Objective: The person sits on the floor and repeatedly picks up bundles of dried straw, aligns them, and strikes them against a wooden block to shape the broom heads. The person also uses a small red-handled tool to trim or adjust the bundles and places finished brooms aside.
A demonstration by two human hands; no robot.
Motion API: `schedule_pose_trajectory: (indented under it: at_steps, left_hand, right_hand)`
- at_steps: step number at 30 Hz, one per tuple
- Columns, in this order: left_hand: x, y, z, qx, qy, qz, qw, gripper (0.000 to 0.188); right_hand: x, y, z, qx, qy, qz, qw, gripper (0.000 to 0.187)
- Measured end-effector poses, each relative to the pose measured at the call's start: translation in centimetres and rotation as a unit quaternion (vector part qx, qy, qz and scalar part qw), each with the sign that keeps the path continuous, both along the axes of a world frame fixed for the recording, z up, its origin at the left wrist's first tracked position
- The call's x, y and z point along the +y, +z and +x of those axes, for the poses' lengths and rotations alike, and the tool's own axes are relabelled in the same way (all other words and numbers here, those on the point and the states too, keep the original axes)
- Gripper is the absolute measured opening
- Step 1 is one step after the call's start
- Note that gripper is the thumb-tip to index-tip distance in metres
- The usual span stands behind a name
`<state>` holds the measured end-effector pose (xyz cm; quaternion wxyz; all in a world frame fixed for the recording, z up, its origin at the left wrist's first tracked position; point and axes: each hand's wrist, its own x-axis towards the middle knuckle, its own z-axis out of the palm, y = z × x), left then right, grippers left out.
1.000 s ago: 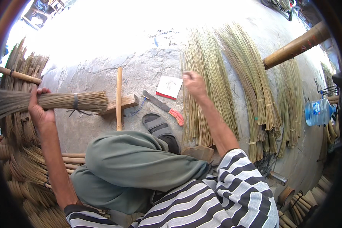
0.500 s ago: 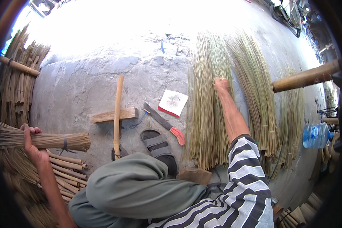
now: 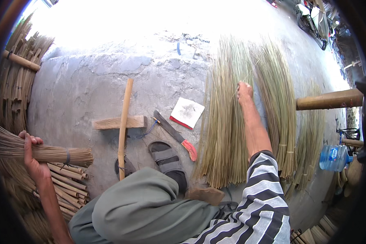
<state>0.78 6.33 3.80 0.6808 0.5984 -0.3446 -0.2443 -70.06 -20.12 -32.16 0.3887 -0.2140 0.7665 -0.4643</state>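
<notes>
My left hand (image 3: 35,164) is wrapped around a bundle of thin brown broom sticks (image 3: 59,154), which a dark cord ties near its blunt end. The bundle lies sideways at the far left. On the other side, my right arm reaches forward over a wide layer of loose greenish broom sticks (image 3: 223,134) spread on the ground. There my right hand (image 3: 245,91) is closed, pinching a few of these sticks around the middle of their length.
A machete (image 3: 177,135) with a red-wrapped handle lies beside a white pad (image 3: 187,112). A bamboo stick (image 3: 125,122) leans across a wooden block (image 3: 136,122). Tied sheaves (image 3: 286,134), a thick bamboo pole (image 3: 331,100) and a blue water jug (image 3: 333,157) are at right. Bamboo handles (image 3: 71,191) lie at left.
The view has shifted slightly. My right hand stays closed over the spread sticks, and my left hand keeps its hold on the tied bundle.
</notes>
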Motion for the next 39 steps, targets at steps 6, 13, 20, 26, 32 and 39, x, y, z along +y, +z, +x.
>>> schedule_pose_trajectory:
  at_steps: [6,13,20,26,32,39]
  left_hand:
    - [-0.1,0.9,-1.3,0.014,-0.017,-0.030,0.999,0.028]
    - [-0.6,2.9,-3.7,0.026,-0.047,-0.078,0.995,0.031]
    - [-1.0,4.6,-6.2,0.006,-0.021,-0.126,0.992,0.030]
    - [-1.2,6.3,-8.6,0.017,0.015,-0.140,0.990,0.030]
    - [-1.6,6.9,-10.6,0.028,0.001,-0.154,0.988,0.029]
    - [-3.1,7.1,-14.3,0.083,-0.046,-0.181,0.979,0.028]
  right_hand:
    - [2.0,10.3,-1.7,-0.012,0.080,-0.193,0.978,0.023]
    - [5.4,25.2,-0.5,0.064,0.098,-0.313,0.942,0.027]
    - [11.9,39.9,4.1,0.266,0.103,-0.480,0.829,0.028]
    - [12.5,44.8,10.1,0.172,0.076,-0.629,0.755,0.027]
    - [2.8,41.3,17.5,0.216,0.238,-0.431,0.843,0.056]
    - [17.0,33.8,33.1,0.264,0.532,-0.483,0.643,0.104]
